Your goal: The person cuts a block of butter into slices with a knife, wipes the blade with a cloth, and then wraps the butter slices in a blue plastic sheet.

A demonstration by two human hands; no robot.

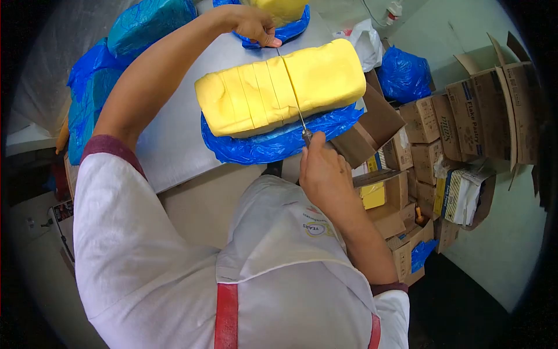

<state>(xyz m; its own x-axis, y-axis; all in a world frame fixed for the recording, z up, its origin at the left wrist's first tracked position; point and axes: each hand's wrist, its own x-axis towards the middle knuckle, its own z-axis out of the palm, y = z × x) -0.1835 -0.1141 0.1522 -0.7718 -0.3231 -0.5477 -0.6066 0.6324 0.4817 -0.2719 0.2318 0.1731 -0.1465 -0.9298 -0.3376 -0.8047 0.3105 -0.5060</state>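
A long yellow block (325, 74) lies on a crumpled blue plastic wrapper (256, 148), with several cut lines across its left half. A thin cutting tool (298, 110), a narrow blade or wire, runs across the block near its middle. My right hand (325, 168) is closed round its handle at the block's near side. Beyond the far side, my left hand (256, 26) pinches the tool's far end.
Blue-wrapped blocks (148, 28) stand at the left of the metal table (174, 148). Another yellow block (285, 9) lies at the top. Cardboard boxes (419, 120) and a blue bag (404, 74) are at the right.
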